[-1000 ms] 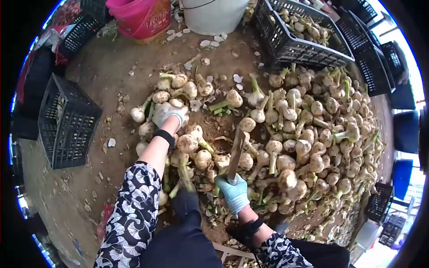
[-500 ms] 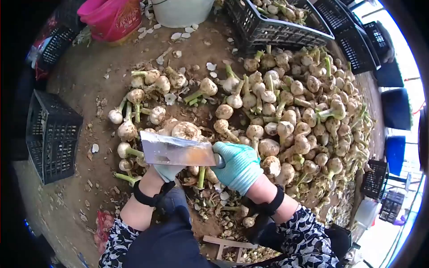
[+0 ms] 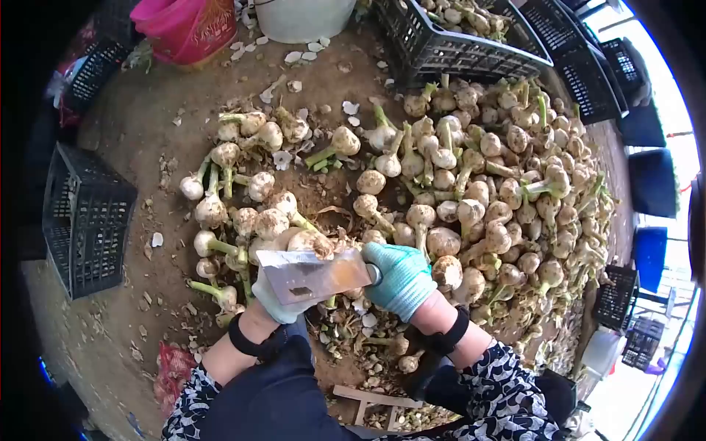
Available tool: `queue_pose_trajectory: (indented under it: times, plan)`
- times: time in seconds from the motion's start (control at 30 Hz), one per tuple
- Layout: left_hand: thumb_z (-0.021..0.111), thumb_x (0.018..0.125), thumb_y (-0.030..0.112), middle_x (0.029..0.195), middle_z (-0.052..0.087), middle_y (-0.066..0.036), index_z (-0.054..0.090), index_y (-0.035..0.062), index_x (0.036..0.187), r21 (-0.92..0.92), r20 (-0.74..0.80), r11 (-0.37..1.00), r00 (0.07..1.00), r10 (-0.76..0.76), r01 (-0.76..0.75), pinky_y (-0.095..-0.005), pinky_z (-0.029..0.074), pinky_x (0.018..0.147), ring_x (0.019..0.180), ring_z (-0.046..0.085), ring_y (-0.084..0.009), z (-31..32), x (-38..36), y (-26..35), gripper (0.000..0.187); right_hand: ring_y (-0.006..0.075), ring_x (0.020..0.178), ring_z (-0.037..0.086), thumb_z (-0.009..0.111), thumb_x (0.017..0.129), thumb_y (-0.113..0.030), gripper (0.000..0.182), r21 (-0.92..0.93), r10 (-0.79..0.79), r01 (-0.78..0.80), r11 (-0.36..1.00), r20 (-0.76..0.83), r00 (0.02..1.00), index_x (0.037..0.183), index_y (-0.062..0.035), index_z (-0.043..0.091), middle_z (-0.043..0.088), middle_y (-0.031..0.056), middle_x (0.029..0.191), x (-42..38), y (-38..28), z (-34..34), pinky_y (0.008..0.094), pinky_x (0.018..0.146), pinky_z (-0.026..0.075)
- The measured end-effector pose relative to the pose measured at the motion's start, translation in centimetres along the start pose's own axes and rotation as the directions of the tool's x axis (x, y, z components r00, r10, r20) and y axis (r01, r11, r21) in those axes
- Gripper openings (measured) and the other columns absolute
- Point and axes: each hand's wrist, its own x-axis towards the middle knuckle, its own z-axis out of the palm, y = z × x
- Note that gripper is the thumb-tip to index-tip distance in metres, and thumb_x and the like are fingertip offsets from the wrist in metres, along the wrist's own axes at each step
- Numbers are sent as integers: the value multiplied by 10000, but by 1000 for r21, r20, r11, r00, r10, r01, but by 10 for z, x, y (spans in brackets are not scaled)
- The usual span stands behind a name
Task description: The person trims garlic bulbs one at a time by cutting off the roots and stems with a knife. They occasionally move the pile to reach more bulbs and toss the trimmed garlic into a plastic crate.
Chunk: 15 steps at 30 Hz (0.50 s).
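My right hand [image 3: 401,281], in a mint-green knitted glove, is closed round the handle of a cleaver [image 3: 312,278]. Its broad, soiled blade points left and lies across the front of my left hand [image 3: 283,300]. That hand wears a pale glove, and its fingers are mostly hidden behind the blade. A garlic bulb [image 3: 312,241] with a rooty end shows just above the blade's upper edge, in my left hand's grip. Loose garlic bulbs with green stems [image 3: 272,223] lie on the soil just beyond and left of the hands.
A large heap of garlic bulbs [image 3: 500,198] spreads to the right. Behind it stands a black crate [image 3: 471,55] with bulbs inside. A pink bucket [image 3: 180,33] and a white bucket [image 3: 301,18] stand at the back; another black crate [image 3: 88,220] is at left.
The cleaver and both hands have shifted slightly right; the left hand has also moved down. The bulb behind the blade sits lower, with its rooty end near the blade's edge.
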Motion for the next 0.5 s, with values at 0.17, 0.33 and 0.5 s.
queue_pose_trajectory:
  times: [0.17, 0.33, 0.5]
  plan:
    - [753, 666, 154, 936, 594, -100, 556, 93, 1108, -115, -284, 988, 956, 70, -106, -322, 549, 704, 788, 626, -216, -37, 18, 30, 489, 116, 617, 605, 647, 803, -91, 59, 319, 424, -386, 865, -58, 904, 853, -67, 627, 639, 37, 677, 2, 41, -19, 256, 579, 511]
    - [597, 866, 341, 784, 607, -93, 565, 53, 983, -976, -9, 190, 850, -526, 107, -301, 525, 608, 670, 606, -225, -20, 73, 49, 312, 88, 639, 592, 691, 793, -141, 102, 681, 426, -404, 611, 147, 893, 783, -62, 628, 644, 22, 726, -2, -38, 0, 240, 584, 508]
    - [592, 830, 281, 780, 616, -111, 574, 49, 930, -1000, -15, 29, 828, -560, 1, -412, 534, 684, 724, 615, -255, -22, 70, 28, 254, 93, 641, 584, 691, 780, -93, 103, 900, 464, -242, 362, 50, 884, 838, -43, 621, 640, 30, 704, -9, -76, 76, 248, 582, 480]
